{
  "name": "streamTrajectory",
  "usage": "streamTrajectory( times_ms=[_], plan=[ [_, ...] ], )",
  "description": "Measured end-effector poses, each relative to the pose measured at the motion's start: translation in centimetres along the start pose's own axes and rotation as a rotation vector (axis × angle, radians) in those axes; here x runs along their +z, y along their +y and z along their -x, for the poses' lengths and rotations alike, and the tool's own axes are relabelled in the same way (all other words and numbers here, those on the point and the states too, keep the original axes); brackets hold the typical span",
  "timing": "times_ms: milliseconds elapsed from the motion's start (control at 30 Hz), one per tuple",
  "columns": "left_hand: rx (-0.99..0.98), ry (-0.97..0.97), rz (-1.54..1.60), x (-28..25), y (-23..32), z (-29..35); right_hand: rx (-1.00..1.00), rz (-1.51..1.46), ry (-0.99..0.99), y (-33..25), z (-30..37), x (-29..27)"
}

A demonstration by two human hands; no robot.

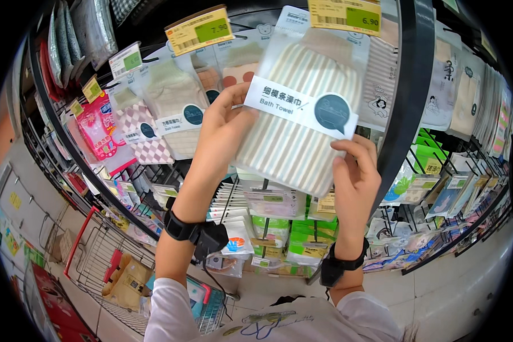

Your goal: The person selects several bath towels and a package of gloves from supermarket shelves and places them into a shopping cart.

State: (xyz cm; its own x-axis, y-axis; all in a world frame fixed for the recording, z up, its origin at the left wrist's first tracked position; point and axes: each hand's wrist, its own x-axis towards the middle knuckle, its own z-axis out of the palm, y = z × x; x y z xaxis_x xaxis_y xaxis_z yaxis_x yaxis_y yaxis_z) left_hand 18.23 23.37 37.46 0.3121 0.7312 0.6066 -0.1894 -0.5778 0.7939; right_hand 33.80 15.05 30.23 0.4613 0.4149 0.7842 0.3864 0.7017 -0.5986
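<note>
A packaged striped bath towel point(290, 145), beige and white in a clear sleeve with a white paper band, is held up in front of the rack. My left hand point(225, 122) grips its left edge, thumb across the front and the other fingers partly behind. At the lower right edge, my right hand point(356, 171) pinches the packet between thumb and fingers. Its top reaches up between two yellow price tags; whether it still hangs on a hook I cannot tell. Beside it on the left hangs a cream packaged towel point(176, 97), then a checked one point(145, 128).
A dark metal upright point(407, 74) stands just right of the packet. Green packets point(310, 239) hang on lower hooks. Pink packets point(100, 128) hang at the left. A wire shopping cart point(94, 256) holding a brown bag point(128, 282) is at the lower left.
</note>
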Motion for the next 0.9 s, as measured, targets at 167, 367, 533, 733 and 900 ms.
streamTrajectory(
  times_ms=[167,367,533,733,900],
  plan=[
    [0.000,-0.061,0.063,-0.5,2.6,2.8,-0.053,-0.028,0.106,-3.0,2.2,0.4],
    [0.005,-0.163,0.218,-1.2,3.7,5.0,-0.109,0.071,0.180,-5.8,4.1,0.4],
    [0.033,-0.207,0.347,-0.8,3.7,5.9,-0.134,0.129,0.266,-7.4,4.7,0.5],
    [-0.028,-0.258,0.394,-2.2,2.1,9.3,-0.075,0.105,0.246,-6.7,7.1,-0.2],
    [0.154,-0.296,-0.156,-7.2,-3.3,14.4,-0.044,0.205,-0.287,-2.5,11.5,-3.3]
  ],
)
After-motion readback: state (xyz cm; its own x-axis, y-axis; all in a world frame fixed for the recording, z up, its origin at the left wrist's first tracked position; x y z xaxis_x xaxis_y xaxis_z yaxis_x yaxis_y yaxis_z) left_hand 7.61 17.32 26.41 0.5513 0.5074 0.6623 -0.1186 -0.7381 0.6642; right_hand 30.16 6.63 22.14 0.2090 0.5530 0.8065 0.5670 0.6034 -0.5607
